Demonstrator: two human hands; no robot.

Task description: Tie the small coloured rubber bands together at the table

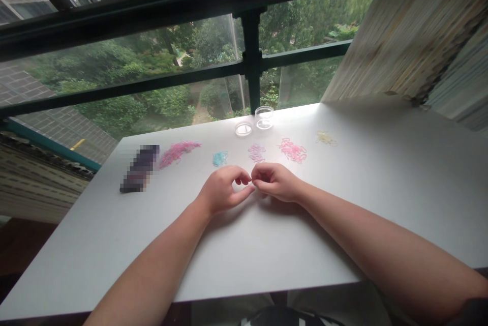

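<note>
My left hand (224,188) and my right hand (276,181) meet fingertip to fingertip above the middle of the white table. Thumb and fingers of the right hand are pinched together. The left thumb and forefinger curve in towards the same spot. Whatever sits between the fingertips is too small to make out. Just beyond the hands lie small loops like rubber bands, sorted by colour: a blue pile (220,158), a lilac pile (256,152) and a pink pile (293,150).
A longer pink heap (179,153) lies left, beside a blurred dark object (140,168). Pale yellow loops (326,137) are at the right. A clear round jar (264,118) and its clear lid (244,129) stand by the window. Curtains (375,36) hang at the right.
</note>
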